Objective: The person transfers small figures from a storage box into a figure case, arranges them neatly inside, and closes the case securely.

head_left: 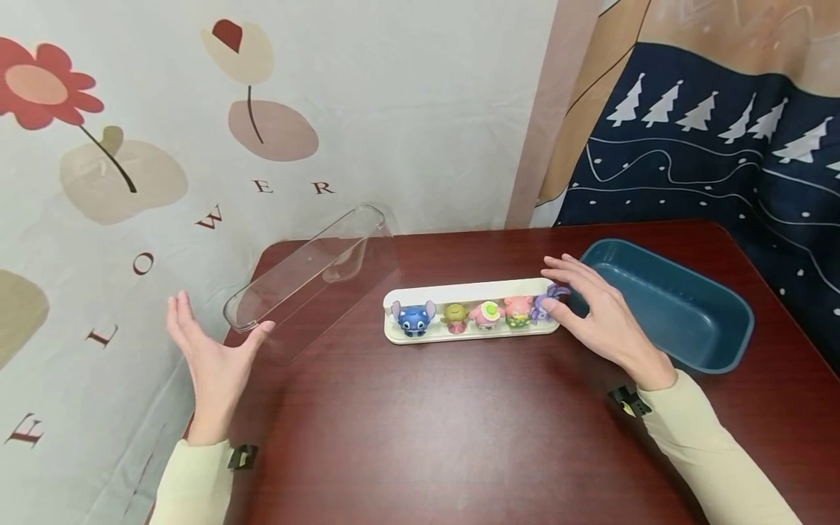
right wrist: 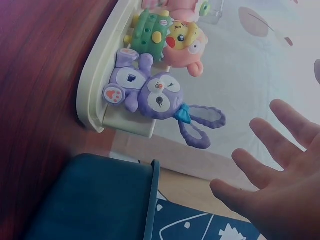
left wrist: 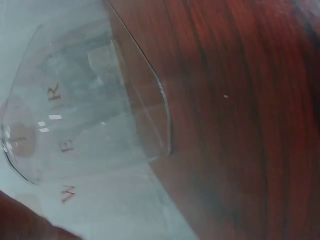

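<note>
1. Head view: right hand (head_left: 607, 317) spread, empty, fingertips at purple bunny figure (head_left: 546, 302), end of white tray (head_left: 400, 336).
2. Left hand (head_left: 213, 357) flat, empty, beside clear lid (head_left: 308, 266).
3. Advise pinching bunny body, lifting straight; pink neighbour (head_left: 518, 312) close. Blue bin (head_left: 676, 306) beyond.

head view high over the table (head_left: 459, 423), wrist views close beside clear lid (left wrist: 90, 115) and purple toy (right wrist: 157, 95)

The left hand (head_left: 213, 357) stood upright on its edge, palm inward, fingers (head_left: 179, 315) straight. The right hand (head_left: 600, 317) reached forward, palm down, fingers (right wrist: 277, 131) spread and relaxed.
</note>
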